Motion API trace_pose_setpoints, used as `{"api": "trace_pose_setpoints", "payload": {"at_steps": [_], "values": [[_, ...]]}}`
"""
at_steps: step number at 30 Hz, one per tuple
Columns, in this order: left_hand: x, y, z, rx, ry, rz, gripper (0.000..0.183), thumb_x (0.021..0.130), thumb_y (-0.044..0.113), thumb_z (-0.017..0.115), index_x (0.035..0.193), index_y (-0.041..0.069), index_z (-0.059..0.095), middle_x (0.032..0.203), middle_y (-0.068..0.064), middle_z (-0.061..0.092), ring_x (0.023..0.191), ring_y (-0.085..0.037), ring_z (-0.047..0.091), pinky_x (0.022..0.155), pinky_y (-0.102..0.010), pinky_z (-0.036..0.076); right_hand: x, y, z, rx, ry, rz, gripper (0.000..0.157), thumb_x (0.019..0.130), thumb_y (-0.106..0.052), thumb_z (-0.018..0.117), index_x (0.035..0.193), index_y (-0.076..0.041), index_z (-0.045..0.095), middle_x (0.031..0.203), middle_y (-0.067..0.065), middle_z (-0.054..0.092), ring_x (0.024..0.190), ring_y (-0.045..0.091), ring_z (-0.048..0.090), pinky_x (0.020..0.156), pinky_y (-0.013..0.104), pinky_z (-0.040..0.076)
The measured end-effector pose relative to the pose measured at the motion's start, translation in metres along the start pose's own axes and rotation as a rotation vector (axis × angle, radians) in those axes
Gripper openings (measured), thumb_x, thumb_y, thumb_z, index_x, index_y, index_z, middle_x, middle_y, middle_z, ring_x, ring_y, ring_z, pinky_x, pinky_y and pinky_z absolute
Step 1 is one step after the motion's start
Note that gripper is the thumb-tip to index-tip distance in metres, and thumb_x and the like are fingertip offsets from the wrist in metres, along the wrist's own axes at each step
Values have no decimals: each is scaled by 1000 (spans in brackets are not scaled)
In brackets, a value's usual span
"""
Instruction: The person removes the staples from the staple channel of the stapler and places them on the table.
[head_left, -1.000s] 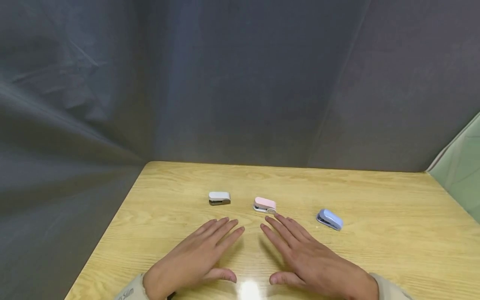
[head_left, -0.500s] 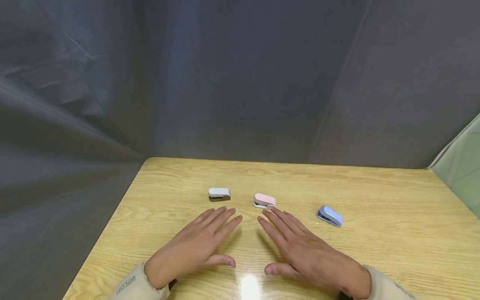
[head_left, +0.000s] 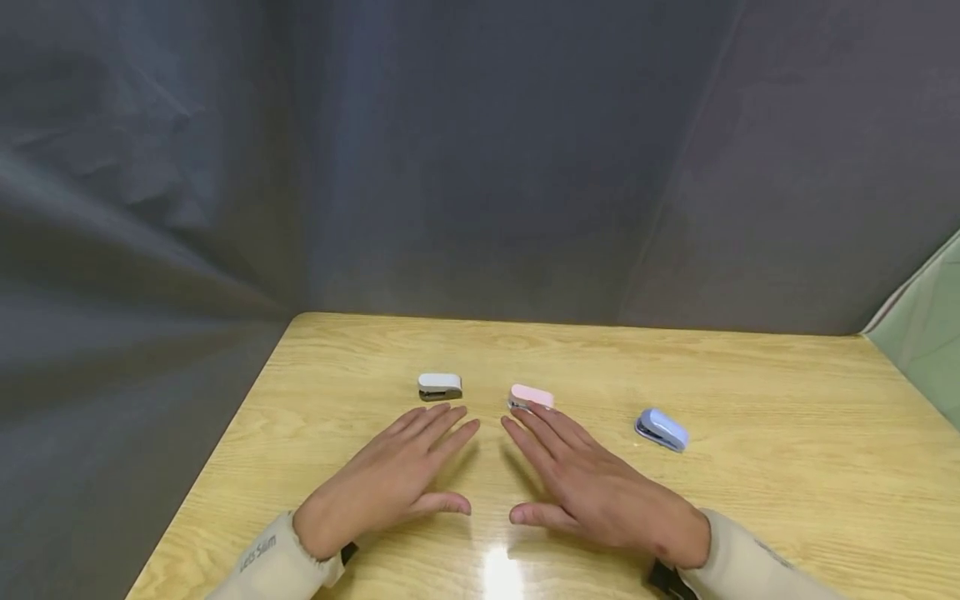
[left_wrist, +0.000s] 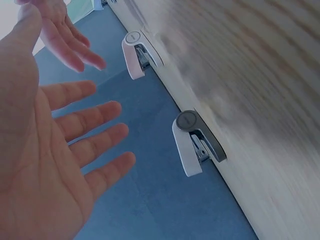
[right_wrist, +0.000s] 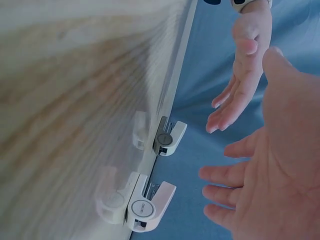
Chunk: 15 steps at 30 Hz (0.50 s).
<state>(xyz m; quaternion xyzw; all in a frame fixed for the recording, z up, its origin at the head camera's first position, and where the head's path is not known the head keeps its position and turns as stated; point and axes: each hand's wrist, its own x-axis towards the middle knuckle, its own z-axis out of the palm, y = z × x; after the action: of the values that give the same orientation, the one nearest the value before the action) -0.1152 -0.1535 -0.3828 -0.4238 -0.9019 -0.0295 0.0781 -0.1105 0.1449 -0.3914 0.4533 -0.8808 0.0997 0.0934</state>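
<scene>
Both hands hover over the table with fingers straight and palms down, holding nothing. My left hand (head_left: 393,475) is nearest the white stapler (head_left: 440,387), which has a dark grey base and stands just beyond its fingertips. My right hand (head_left: 592,487) reaches toward the pink stapler (head_left: 532,395); in the head view its fingertips overlap the front of that stapler. Farther right lies a blue stapler (head_left: 662,429), turned at an angle. In the left wrist view, the white stapler (left_wrist: 187,147) and the pink stapler (left_wrist: 135,57) show side-on, apart from the fingers.
The wood-grain table (head_left: 787,483) reflects a bright spot of light near its front. A dark grey cloth (head_left: 480,167) hangs along the back and left side. Pale green material (head_left: 930,333) shows at the far right.
Both hands have shifted a little forward, the right one also leftward, so its fingers now overlap the pink stapler in the head view. The staplers have stayed in place on the table.
</scene>
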Motion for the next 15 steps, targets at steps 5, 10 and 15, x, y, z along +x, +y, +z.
{"api": "trace_pose_setpoints", "payload": {"at_steps": [5, 10, 15], "values": [[-1, -4, 2, 16, 13, -16, 82, 98, 65, 54, 158, 10, 41, 159, -15, 41, 146, -35, 37, 116, -50, 31, 7, 3, 2, 27, -50, 41, 87, 104, -64, 43, 163, -3, 22, 169, 15, 15, 154, 32, 15, 121, 46, 19], [-1, -9, 0, 22, 22, -20, 82, 99, 65, 53, 157, 9, 41, 160, -16, 39, 146, -34, 37, 115, -50, 32, 17, 6, 4, 54, -80, 70, 83, 107, -62, 37, 163, -3, 21, 168, 16, 20, 155, 31, 14, 122, 45, 17], [-2, -17, 0, 4, 38, -30, 82, 100, 64, 53, 156, 5, 42, 160, -17, 38, 146, -33, 36, 115, -50, 33, 26, 7, 8, 78, -89, 76, 84, 106, -63, 36, 162, -2, 22, 166, 17, 25, 154, 32, 16, 122, 44, 16]]}}
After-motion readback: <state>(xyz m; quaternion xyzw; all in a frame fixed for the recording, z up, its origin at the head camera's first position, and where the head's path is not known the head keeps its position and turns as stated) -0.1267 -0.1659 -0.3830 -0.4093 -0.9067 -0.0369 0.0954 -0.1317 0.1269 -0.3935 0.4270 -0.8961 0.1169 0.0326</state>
